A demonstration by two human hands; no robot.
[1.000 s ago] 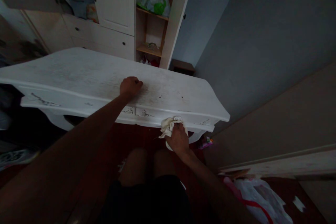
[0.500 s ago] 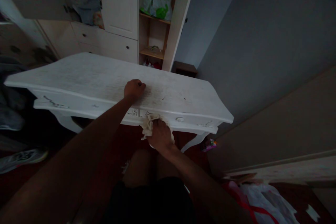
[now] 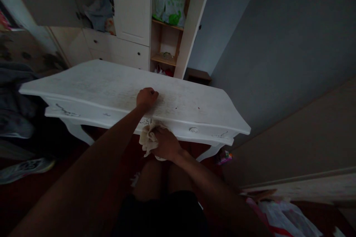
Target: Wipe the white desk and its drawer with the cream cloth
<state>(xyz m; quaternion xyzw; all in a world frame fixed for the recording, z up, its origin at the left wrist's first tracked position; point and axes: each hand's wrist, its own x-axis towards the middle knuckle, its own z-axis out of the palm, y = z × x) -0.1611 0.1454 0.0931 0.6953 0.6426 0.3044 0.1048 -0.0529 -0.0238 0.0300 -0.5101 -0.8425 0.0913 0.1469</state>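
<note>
A white table (image 3: 116,81) with carved, scuffed drawer fronts stands before me, grey smudges across its top. My left hand (image 3: 146,98) rests on the tabletop near the front edge, its fingers curled in; whether something is inside them I cannot make out. Lower down, my right hand (image 3: 167,142) grips a bunched cream cloth (image 3: 148,137) against the middle of the front, by the carved ornament (image 3: 145,120). The cloth hides part of the drawer edge. To the right of it is a round drawer knob (image 3: 193,130).
Behind the table is a white wardrobe (image 3: 132,11) with an open door (image 3: 194,26) and plastic bags (image 3: 174,2) on a shelf. A grey wall (image 3: 278,52) closes the right side. A sneaker (image 3: 27,168) lies at left; more bags (image 3: 289,216) sit at lower right.
My right hand has slid the cloth leftward along the table's front, covering part of the central ornament. My left hand stays on the top. The view has shifted slightly.
</note>
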